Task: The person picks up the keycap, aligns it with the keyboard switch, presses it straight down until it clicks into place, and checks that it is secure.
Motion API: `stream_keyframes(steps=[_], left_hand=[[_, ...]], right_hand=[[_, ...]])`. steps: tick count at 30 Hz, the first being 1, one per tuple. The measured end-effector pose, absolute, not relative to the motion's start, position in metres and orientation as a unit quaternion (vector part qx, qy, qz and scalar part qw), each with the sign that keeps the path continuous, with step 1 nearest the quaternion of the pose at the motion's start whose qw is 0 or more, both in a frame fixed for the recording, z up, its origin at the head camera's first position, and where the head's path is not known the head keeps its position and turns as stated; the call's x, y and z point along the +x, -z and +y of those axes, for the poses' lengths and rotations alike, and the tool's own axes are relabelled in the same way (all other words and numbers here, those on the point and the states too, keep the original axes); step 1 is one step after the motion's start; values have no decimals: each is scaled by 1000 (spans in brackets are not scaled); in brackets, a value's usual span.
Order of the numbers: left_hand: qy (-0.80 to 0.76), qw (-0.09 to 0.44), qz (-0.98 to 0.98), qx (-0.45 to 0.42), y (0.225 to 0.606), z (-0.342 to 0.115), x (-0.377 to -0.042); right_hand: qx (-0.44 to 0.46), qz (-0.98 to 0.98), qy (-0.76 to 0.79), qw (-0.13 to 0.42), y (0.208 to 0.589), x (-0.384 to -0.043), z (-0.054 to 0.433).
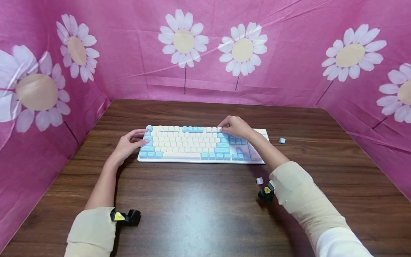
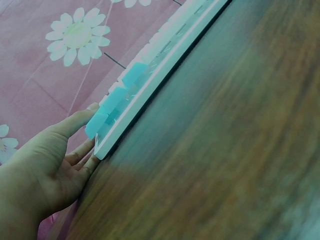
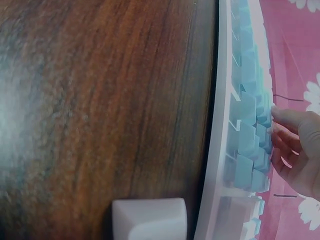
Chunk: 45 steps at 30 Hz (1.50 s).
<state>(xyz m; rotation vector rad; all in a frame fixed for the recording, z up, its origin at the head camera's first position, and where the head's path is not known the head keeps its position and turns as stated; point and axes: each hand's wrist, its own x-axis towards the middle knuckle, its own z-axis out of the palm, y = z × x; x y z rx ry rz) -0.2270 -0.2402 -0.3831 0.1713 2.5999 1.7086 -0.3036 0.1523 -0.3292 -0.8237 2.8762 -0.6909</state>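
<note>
A white keyboard [image 1: 183, 144] with white and light blue keycaps lies on the wooden table. At its left end, my left hand [image 1: 126, 145] holds the edge; in the left wrist view the thumb [image 2: 80, 121] rests by the blue corner keys while the other fingers touch the end of the case. My right hand [image 1: 237, 126] reaches over to the top row, right of the middle. Its thumb and fingertips pinch a white keycap [image 1: 219, 129] there. Whether that keycap is seated or lifted is hard to tell. From the right wrist, the fingertips show behind the blue keys [image 3: 247, 135].
A loose blue keycap [image 1: 282, 140] lies on the table right of the keyboard. Another loose keycap, white [image 1: 259, 181], sits in front of the keyboard near my right forearm. Pink cloth with daisies [image 1: 205, 82] hangs around the table's back and sides.
</note>
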Motion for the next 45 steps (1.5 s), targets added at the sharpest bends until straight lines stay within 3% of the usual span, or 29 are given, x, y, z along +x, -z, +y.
stream_keyframes(steps=[12,25,37,45], left_hand=[[-544,19,837,54,381,-239,-227],[-544,20,837,57,382,-240,-226],[-544,24,837,53,382,-242,-227],[-543,26,838,53,382,-242,-226]], right_hand=[[-259,939,217,68,326,-303,152],[-296,942,155,35,323,-300,146],[-209,919,318,104,337,-305,160],[-173,917,347,98,342,-304,160]])
